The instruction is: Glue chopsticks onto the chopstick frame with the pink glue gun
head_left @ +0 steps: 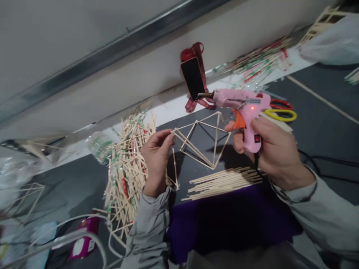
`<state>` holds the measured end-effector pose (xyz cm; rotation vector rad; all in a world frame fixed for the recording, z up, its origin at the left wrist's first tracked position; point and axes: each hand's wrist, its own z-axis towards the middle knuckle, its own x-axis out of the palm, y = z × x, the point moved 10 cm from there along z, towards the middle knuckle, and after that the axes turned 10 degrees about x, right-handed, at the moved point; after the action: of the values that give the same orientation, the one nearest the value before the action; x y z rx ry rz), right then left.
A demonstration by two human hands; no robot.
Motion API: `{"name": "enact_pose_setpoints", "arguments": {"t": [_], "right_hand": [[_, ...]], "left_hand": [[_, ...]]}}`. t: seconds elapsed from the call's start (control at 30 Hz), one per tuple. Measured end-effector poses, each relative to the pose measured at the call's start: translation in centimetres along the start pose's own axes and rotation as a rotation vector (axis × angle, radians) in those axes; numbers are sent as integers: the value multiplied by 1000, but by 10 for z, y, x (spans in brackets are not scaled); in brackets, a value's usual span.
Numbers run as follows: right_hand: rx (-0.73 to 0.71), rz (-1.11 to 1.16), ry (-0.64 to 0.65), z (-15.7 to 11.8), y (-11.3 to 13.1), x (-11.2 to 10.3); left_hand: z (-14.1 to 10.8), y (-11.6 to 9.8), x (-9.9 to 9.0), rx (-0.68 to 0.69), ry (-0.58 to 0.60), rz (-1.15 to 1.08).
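Observation:
My left hand [157, 153] pinches one corner of a frame of thin wooden sticks [215, 144], joined into triangles. In my right hand [273, 153] is a pink hot glue gun [241, 101] with an orange trigger and a lit red light. Its nozzle points left, above the frame and in front of a phone on a red stand [194, 78]. A row of loose wooden sticks [224, 183] lies below the frame. One separate stick [175, 168] stands out beside my left wrist.
A big heap of sticks and torn wrappers [126, 172] lies left. Behind the glue gun are scissors with red and yellow handles [280, 115]. A purple cloth [202, 224] covers the near edge. A magenta box [84, 237] and white cable [95, 239] sit lower left; black cords [331, 160] run right.

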<state>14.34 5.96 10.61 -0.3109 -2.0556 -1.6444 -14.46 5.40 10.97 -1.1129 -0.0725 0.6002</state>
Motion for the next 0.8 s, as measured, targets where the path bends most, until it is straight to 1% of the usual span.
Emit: {"name": "enact_pose_setpoints", "arguments": {"t": [0.1, 0.23, 0.3, 0.37, 0.43, 0.5, 0.57, 0.8], "right_hand": [[-46, -55, -89, 6, 15, -31], [28, -133, -230, 10, 18, -81], [40, -157, -328, 8, 21, -107], [42, -148, -439, 2, 24, -133], [75, -116, -485, -2, 21, -151], [119, -84, -464, -4, 15, -159], [145, -80, -416, -7, 11, -161], [140, -108, -314, -11, 9, -150]], "left_hand": [[2, -1, 0, 9, -11, 16], [3, -3, 2, 18, -17, 43], [4, -6, 2, 29, -35, 50], [5, -8, 3, 40, -52, 44], [6, -9, 3, 49, -64, 36], [6, -9, 3, 50, -61, 32], [6, -8, 3, 56, -62, 25], [8, -1, 2, 66, -69, -17]]}}
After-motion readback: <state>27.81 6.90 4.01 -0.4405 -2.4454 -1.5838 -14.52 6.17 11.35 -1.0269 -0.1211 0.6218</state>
